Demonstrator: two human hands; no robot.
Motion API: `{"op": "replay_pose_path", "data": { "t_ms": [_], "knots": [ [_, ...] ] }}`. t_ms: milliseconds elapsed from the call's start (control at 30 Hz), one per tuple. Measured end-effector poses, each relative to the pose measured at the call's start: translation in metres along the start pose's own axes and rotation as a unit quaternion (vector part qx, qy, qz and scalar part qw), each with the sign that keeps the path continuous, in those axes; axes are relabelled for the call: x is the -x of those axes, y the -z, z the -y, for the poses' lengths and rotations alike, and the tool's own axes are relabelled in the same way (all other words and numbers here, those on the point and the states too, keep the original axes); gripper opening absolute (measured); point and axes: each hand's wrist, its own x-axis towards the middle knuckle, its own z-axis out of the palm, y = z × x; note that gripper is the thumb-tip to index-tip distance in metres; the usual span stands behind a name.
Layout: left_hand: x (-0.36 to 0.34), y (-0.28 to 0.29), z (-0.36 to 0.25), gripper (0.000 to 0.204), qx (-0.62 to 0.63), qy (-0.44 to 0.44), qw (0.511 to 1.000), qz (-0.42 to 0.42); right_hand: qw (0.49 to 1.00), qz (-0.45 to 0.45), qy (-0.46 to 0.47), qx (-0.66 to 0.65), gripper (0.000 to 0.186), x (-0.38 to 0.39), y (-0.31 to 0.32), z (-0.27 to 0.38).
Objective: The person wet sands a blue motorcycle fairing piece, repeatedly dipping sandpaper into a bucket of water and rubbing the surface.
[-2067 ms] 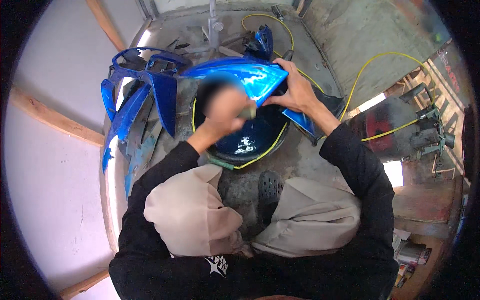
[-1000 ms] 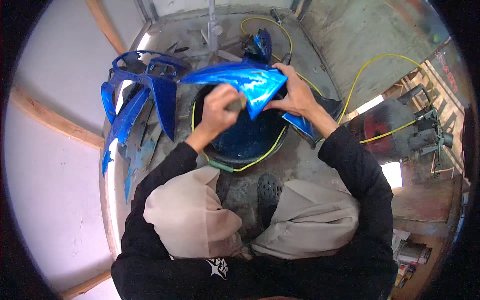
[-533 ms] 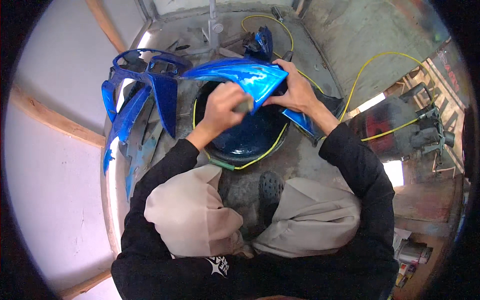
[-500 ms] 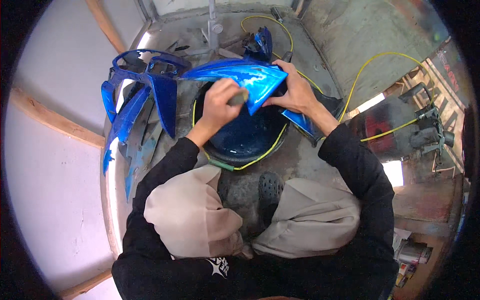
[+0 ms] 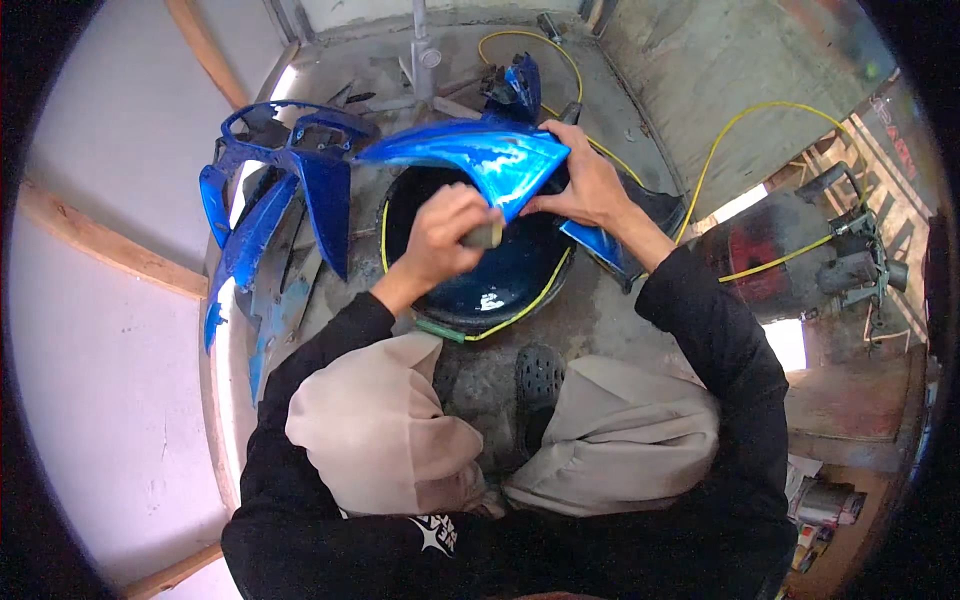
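Blue fairing panel (image 5: 480,160) over dark basin (image 5: 500,285), blue frame parts (image 5: 290,190) beside

Workshop, blue fairing panels (image 5: 290,190) (glossy), yellow hose (image 5: 770,120)

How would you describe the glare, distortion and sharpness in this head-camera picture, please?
Head view: strong fisheye, so the wooden wall battens bow and the corners go black; pale glare streaks the glossy blue plastic fairing panel; a bright glint lies in the dark round basin; the doorway patch is blown out; the left hand looks slightly soft, the right hand sharper.
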Motion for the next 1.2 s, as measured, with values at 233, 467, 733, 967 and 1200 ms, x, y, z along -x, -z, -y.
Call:
{"op": "replay_pose_path", "data": {
  "t_ms": [233,467,733,967,1200],
  "knots": [
    [0.007,0.001,0.003,0.022,0.036,0.006,0.999,-0.024,1.000,0.005,0.003,0.002,0.130,0.000,0.000,-0.002],
    [0.015,-0.001,0.001,0.024,-0.018,0.158,0.986,-0.046,1.000,-0.008,0.003,0.011,0.129,-0.002,0.000,-0.001],
    [-0.003,0.004,-0.002,0.021,-0.022,0.114,0.993,-0.033,1.000,-0.001,-0.008,0.006,0.130,-0.001,0.001,0.000],
    [0.000,0.004,-0.003,0.027,0.030,0.017,0.998,0.044,1.000,-0.010,0.007,0.004,0.129,-0.006,0.001,-0.003],
    [-0.006,0.004,-0.004,0.029,0.037,0.010,0.999,-0.010,1.000,-0.008,-0.004,0.003,0.128,-0.004,0.002,-0.003]
  ]
}}
